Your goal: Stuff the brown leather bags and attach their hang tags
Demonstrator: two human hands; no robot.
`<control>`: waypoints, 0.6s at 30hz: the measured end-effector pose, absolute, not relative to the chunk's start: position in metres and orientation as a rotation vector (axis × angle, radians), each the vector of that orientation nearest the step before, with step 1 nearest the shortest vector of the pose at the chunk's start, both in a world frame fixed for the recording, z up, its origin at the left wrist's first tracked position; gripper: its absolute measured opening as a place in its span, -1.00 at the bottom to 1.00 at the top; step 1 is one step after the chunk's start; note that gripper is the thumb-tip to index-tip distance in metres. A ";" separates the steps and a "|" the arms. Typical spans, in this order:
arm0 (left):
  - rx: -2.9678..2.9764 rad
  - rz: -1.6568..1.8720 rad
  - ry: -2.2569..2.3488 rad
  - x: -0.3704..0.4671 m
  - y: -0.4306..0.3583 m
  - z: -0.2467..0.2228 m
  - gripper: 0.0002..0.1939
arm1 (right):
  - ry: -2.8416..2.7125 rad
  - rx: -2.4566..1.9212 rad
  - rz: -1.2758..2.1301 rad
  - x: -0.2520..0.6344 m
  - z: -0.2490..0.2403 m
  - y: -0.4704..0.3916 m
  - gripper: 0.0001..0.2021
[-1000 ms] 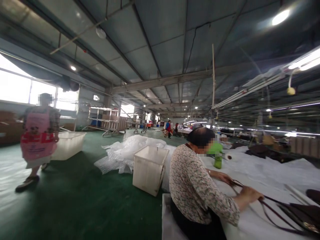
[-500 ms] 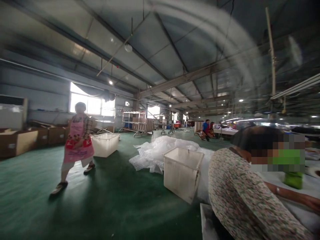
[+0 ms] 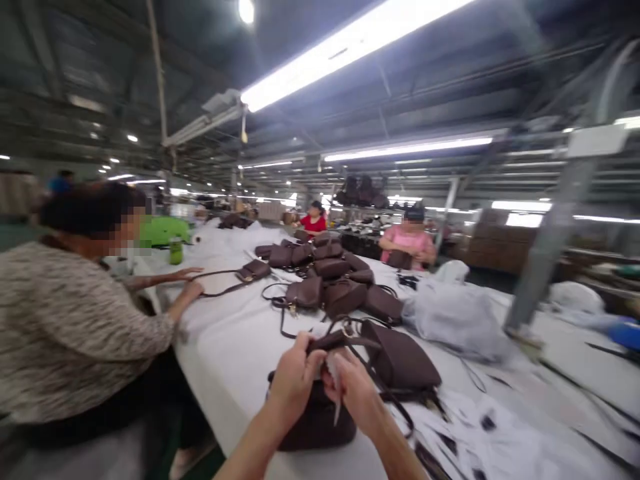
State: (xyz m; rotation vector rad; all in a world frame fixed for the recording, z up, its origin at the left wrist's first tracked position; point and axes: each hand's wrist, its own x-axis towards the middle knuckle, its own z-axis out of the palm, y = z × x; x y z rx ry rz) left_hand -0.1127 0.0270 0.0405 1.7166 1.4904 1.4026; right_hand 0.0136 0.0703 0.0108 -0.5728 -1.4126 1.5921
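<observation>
A dark brown bag (image 3: 320, 420) rests at the table's near edge, below both hands. My left hand (image 3: 295, 373) is closed on the bag's upper edge, near its strap. Beside it, my right hand (image 3: 353, 387) pinches a thin whitish piece (image 3: 336, 373), which hangs down over the bag's front; its exact nature is blurred. Another dark brown bag (image 3: 403, 360) with a strap lies just to the right. Farther back, several similar brown bags (image 3: 345, 297) are heaped on the white tabletop (image 3: 225, 353).
At the left a person in a patterned top (image 3: 75, 327) leans over the table, hands at a bag strap. White plastic bags (image 3: 453, 320) lie at the right, near a grey post (image 3: 555, 233). A green bottle (image 3: 176, 251) stands back left. Two people sit farther off.
The view has swung right from the open floor to the table. Both my hands, out of view earlier, now show at the bag. The person in the patterned top now appears at the left.
</observation>
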 end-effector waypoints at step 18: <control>1.886 1.224 1.508 -0.124 0.042 0.053 -0.83 | -1.114 -0.568 1.593 0.007 0.026 0.072 -0.79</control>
